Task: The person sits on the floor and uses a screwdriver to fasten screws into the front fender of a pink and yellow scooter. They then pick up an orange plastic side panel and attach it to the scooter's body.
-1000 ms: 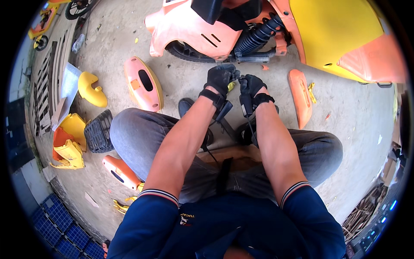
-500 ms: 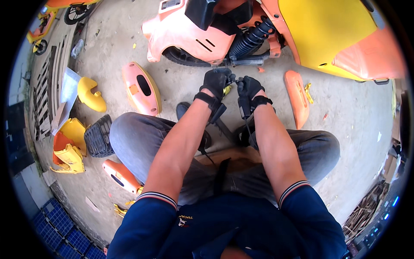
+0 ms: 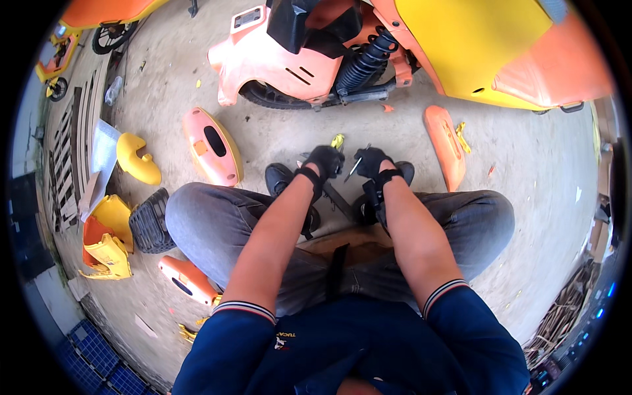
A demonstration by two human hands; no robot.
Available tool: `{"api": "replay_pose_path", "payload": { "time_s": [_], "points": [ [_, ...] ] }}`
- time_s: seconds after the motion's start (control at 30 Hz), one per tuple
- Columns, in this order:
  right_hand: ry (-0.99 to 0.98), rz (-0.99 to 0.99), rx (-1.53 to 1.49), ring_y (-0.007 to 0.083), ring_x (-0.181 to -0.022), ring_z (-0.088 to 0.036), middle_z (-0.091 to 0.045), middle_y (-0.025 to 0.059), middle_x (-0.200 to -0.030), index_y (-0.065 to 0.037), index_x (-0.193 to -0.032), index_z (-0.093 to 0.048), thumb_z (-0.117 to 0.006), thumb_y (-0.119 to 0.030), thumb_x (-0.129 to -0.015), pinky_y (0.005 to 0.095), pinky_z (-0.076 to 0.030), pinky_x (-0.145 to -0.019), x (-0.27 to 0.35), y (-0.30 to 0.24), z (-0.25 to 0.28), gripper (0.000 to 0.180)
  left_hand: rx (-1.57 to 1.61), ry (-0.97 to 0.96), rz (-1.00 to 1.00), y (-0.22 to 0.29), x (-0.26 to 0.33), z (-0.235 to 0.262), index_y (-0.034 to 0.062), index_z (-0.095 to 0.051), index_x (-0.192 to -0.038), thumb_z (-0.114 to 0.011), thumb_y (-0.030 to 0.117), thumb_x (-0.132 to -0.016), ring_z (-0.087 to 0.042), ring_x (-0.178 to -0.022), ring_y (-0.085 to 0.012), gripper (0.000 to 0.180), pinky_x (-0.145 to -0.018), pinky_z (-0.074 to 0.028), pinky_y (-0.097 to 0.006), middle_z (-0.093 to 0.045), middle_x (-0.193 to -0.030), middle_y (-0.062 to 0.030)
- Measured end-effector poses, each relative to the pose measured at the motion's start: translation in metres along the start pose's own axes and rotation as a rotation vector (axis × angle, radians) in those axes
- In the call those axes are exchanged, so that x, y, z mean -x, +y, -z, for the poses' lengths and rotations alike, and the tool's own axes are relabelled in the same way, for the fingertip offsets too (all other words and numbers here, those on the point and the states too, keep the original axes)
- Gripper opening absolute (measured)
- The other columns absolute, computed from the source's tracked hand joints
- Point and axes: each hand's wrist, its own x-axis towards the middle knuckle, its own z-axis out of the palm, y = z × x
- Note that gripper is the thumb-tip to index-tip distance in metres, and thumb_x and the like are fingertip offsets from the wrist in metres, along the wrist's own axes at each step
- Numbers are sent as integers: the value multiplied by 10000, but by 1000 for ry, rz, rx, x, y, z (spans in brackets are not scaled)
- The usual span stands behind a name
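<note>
Both my hands wear black gloves and hover close together above my shoes (image 3: 279,178). My left hand (image 3: 324,161) is closed, its knuckles upward; what it holds, if anything, is hidden. A thin silver rod-like tool (image 3: 353,168) sticks out of my right hand (image 3: 372,162), which is closed round it; its exact kind is too small to make out. Beyond my hands stands a pink-orange and yellow scooter (image 3: 526,46) with a black coil shock absorber (image 3: 359,69) and a rear wheel (image 3: 276,97) partly under the bodywork.
Loose body panels lie about: an orange one (image 3: 446,148) at right, a pink oval one (image 3: 212,146) at left. Further left are a yellow curved part (image 3: 138,160), a black crate-like piece (image 3: 153,220) and wooden slats (image 3: 64,158). Blue crates (image 3: 92,349) stand at lower left.
My hands have come back from the scooter's lower edge toward my shoes and moved slightly apart. The silver tool now shows at my right hand. The view has shifted a little.
</note>
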Motion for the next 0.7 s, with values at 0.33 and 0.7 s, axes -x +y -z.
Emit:
{"api": "replay_pose_path", "payload": {
  "time_s": [0.33,0.7],
  "points": [
    [-385,-9,240,315,-1005,-613,-651,149,-1057,-113,-1080,-658,-695,-175,-622,389,-498,-869,16,-29,-49,464,-1168,-131,-153,-67,-6,-51,110,-711,-822,-570,239,-791,-657,-811,-297,194,-727,-516,-386,-678,-873,-127],
    [-357,24,318,312,-937,-636,-674,143,-947,-91,-931,-695,-670,-225,-661,396,-507,-820,11,-30,-60,302,-1307,-240,-290,-82,-10,-36,138,-704,-718,-632,265,-702,-663,-774,-278,146,-693,-520,-382,-678,-786,-100]
  ]
}}
